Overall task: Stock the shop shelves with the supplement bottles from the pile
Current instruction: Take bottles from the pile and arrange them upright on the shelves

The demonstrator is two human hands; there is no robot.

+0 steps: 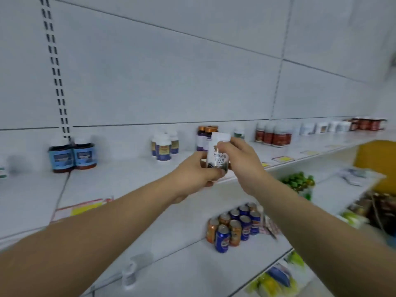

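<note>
Together, both hands hold one white bottle (217, 154) upright above the front edge of the top shelf (120, 179). From the head camera, the left hand (198, 171) curls its fingers round the bottle's lower part, thumb across the front near the base. The right hand (237, 156) wraps the bottle's right side, its fingers bent over the upper label just below the white cap. Each grip is closed on the bottle.

Directly behind the grip stand purple bottles with gold caps (204, 137), partly hidden by the held bottle. Left of the grip is a small group of white-capped bottles (164, 145), then bare shelf, then two blue-labelled jars (72, 155) well apart. Right of the grip, red-labelled bottles (273, 133) stand near the back wall, with open shelf in front of them. Below the grip, drink cans (234, 226) sit on the lower shelf.
</note>
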